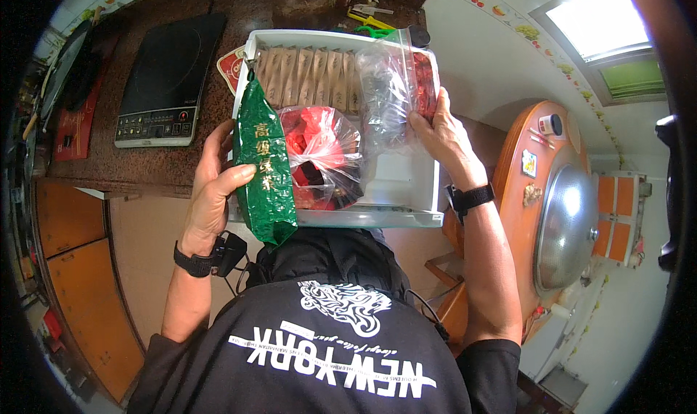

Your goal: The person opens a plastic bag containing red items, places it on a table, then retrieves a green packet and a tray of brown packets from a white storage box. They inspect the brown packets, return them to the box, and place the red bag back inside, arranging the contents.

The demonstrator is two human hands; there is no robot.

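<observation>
A white open bin [396, 189] sits in front of me, its near edge against my body. My left hand [214, 185] is closed on a long green foil bag [263, 153], thumb on its front, along the bin's left wall. At the right wall my right hand [446, 134] closes round the edge of a red packet [424, 76], with its thumb also by a clear plastic bag [385, 87]. A row of slim beige packets [305, 73] fills the bin's far end. Nearer lies a clear bag with red contents [319, 138].
A black induction cooker [170, 76] stands on the brown stone counter [218, 174] at left. Beyond the bin are a red-lidded jar [301, 4] and green-handled scissors [374, 31]. To the right is a wooden table [512, 167] with a metal dome lid [570, 225].
</observation>
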